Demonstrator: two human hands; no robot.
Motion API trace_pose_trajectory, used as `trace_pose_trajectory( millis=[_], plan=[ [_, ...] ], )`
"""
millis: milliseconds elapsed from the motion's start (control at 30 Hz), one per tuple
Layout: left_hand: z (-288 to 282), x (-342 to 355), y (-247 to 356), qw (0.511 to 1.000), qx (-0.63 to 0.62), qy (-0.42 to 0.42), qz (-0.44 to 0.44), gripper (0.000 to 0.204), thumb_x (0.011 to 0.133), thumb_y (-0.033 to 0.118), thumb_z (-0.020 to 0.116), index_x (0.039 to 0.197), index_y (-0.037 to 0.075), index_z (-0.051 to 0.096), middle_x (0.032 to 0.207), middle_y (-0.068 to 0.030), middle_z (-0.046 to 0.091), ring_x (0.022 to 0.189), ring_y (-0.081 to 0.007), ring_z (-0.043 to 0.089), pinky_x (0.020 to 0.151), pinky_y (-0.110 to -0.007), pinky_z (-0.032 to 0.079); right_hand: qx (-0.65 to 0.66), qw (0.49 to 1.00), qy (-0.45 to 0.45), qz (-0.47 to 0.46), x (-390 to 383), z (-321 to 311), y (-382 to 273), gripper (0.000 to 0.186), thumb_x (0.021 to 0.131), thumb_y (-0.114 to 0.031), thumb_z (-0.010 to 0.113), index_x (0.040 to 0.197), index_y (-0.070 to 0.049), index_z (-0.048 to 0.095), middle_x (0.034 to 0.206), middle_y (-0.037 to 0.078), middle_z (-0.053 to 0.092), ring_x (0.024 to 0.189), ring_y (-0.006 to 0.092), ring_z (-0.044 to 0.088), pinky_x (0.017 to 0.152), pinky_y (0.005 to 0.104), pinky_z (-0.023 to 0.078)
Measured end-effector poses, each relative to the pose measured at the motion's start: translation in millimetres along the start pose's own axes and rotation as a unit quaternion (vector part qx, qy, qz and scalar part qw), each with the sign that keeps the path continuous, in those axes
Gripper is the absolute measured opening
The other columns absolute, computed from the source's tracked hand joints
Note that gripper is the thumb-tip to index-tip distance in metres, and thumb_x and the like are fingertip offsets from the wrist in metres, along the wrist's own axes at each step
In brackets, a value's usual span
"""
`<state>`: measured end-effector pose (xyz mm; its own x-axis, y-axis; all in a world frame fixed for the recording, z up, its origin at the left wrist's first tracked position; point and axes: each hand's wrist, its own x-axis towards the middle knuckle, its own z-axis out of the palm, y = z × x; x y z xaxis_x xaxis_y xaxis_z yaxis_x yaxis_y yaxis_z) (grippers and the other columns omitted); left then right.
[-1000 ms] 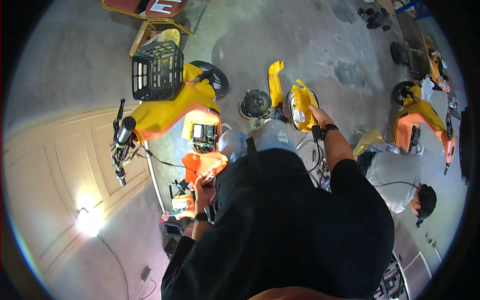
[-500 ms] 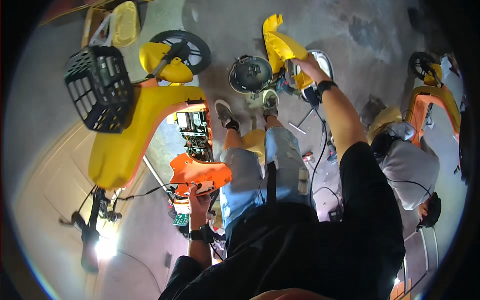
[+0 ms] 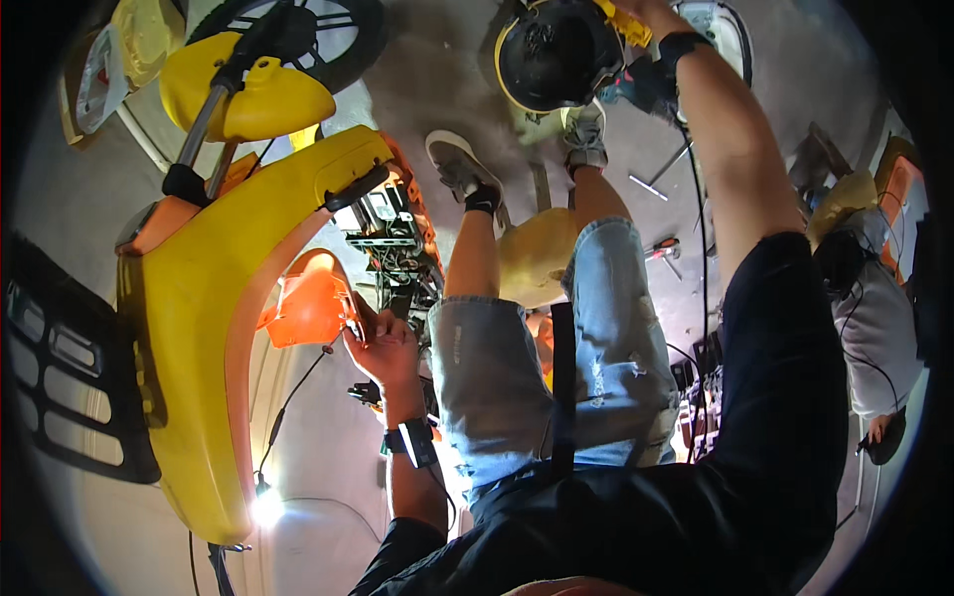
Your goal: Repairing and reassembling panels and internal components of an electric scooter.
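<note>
Gripped the orange panel point(image 3: 308, 306) in the left hand point(image 3: 388, 353), near the yellow scooter body point(image 3: 199, 308). Had the right hand point(image 3: 648, 10) at a yellow part point(image 3: 626, 25), but could not tell its grip.

No lettering, label, brand, number or sign can be read anywhere in this view.
</note>
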<state>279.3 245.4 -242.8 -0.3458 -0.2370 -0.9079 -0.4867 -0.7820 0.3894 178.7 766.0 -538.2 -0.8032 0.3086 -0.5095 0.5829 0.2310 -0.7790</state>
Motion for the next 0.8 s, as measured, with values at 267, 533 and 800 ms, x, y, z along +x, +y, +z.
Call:
trace_pose_trajectory(
  millis=[267, 533, 800],
  plan=[
    [-56.5, 2.9, 12.0, 1.000, -0.026, 0.002, -0.012, 0.048, 0.089, 0.037, 0.055, 0.133, 0.019, 0.054, 0.134, 0.0070, 0.058, 0.064, -0.0098, 0.038, 0.052, -0.023, 0.027, -0.077, 0.997, -0.007, 0.006, 9.2, 6.6, -51.7, 0.061, 0.075, -0.022, 0.074, 0.127, 0.002, 0.053, 0.115, 0.021, 0.065, 0.107, 0.0302, 0.062, 0.093, 0.0363, 0.047],
    [-86.7, 1.1, 5.7, 1.000, 0.011, -0.013, 0.021, 0.045, 0.088, 0.040, 0.057, 0.128, 0.022, 0.058, 0.130, 0.0128, 0.060, 0.065, -0.0098, 0.039, 0.050, -0.024, 0.028, -0.311, 0.947, 0.031, -0.076, 23.6, 41.5, -55.4, 0.069, 0.074, -0.029, 0.076, 0.132, 0.000, 0.049, 0.124, 0.025, 0.056, 0.115, 0.0419, 0.052, 0.098, 0.0436, 0.044],
    [-89.4, -3.3, -8.8, 0.999, -0.002, -0.044, -0.011, 0.051, 0.087, 0.043, 0.056, 0.134, 0.023, 0.053, 0.134, 0.0119, 0.057, 0.066, -0.0107, 0.040, 0.053, -0.025, 0.030, -0.458, 0.843, 0.247, -0.138, -68.2, 84.6, -17.5, 0.049, 0.081, -0.040, 0.066, 0.117, -0.009, 0.053, 0.103, 0.012, 0.062, 0.098, 0.0349, 0.060, 0.081, 0.0502, 0.044]
  ],
)
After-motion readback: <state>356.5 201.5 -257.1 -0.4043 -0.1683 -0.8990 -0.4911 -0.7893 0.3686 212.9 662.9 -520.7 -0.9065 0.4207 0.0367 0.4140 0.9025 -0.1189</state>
